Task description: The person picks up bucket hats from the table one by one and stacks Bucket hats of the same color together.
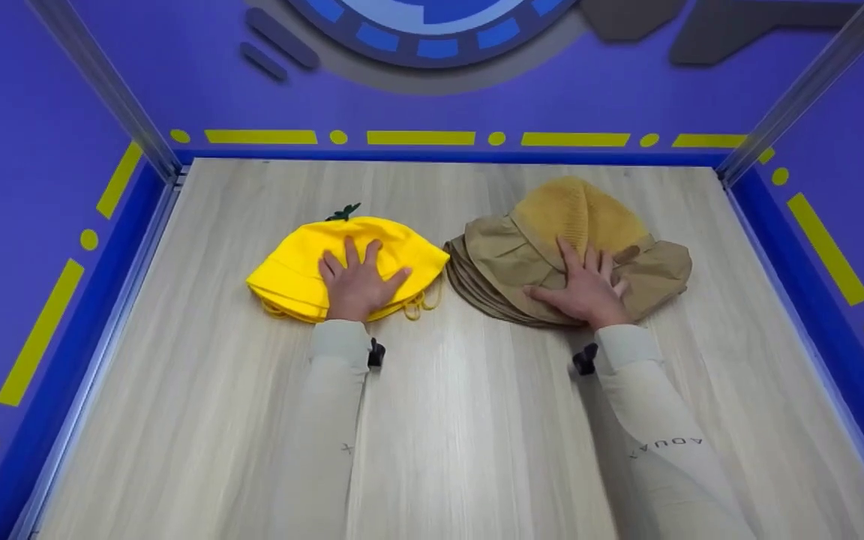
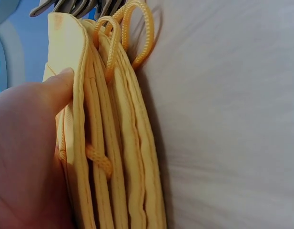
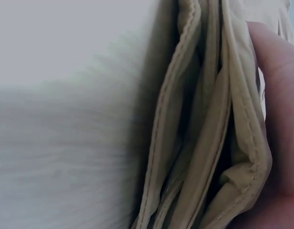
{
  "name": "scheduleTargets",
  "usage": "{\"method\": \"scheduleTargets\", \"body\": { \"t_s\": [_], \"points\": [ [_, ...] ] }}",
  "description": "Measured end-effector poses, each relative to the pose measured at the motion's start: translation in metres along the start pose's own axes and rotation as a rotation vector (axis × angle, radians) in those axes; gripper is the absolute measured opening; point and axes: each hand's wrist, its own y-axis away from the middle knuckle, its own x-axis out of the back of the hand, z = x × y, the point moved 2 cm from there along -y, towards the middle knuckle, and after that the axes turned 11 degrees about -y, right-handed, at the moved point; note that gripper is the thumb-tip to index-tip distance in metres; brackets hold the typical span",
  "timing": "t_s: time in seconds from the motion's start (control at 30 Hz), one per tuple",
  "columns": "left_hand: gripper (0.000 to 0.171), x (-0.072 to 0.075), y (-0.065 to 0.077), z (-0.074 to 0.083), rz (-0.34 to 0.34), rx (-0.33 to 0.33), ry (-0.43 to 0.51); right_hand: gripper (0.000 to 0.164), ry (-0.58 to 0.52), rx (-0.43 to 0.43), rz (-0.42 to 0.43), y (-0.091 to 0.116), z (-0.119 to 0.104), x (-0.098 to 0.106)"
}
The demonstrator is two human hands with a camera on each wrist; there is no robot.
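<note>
A stack of yellow hats [image 1: 297, 259] lies on the left half of the table, a dark green leafy tip at its back and yellow cord loops at its front right. My left hand [image 1: 361, 286] rests on the top hat with fingers spread. In the left wrist view, layered yellow brims [image 2: 132, 157] show below the thumb. To the right is a stack of khaki wide-brimmed hats [image 1: 503, 247], the top one with a tan knit crown. My right hand [image 1: 586, 292] lies spread over its front brim. Several stacked khaki brims [image 3: 208, 143] appear beside the thumb in the right wrist view.
Both stacks sit on a pale wood-grain table [image 1: 469, 420]. A blue-purple back wall [image 1: 199, 90] with yellow dashes and side walls enclose it, with metal posts at the back corners. The two stacks nearly meet in the middle.
</note>
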Motion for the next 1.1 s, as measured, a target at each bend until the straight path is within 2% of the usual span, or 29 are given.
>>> {"method": "scheduleTargets", "body": {
  "t_s": [0.43,0.87,1.0,1.1],
  "points": [
    [0.086,-0.004,-0.004,-0.004,-0.036,0.001,0.039,0.117,0.007,0.005,-0.013,0.001,-0.001,0.0],
    [0.085,-0.004,-0.011,-0.008,-0.028,0.003,0.068,0.117,-0.002,0.014,-0.037,-0.007,-0.002,0.0],
    [0.081,0.005,-0.014,-0.005,-0.025,0.005,0.09,0.115,-0.045,0.026,0.004,-0.007,-0.007,0.013],
    [0.076,0.017,-0.015,0.001,0.029,-0.014,0.098,0.107,-0.088,0.05,0.085,-0.005,-0.016,0.028]
  ]
}}
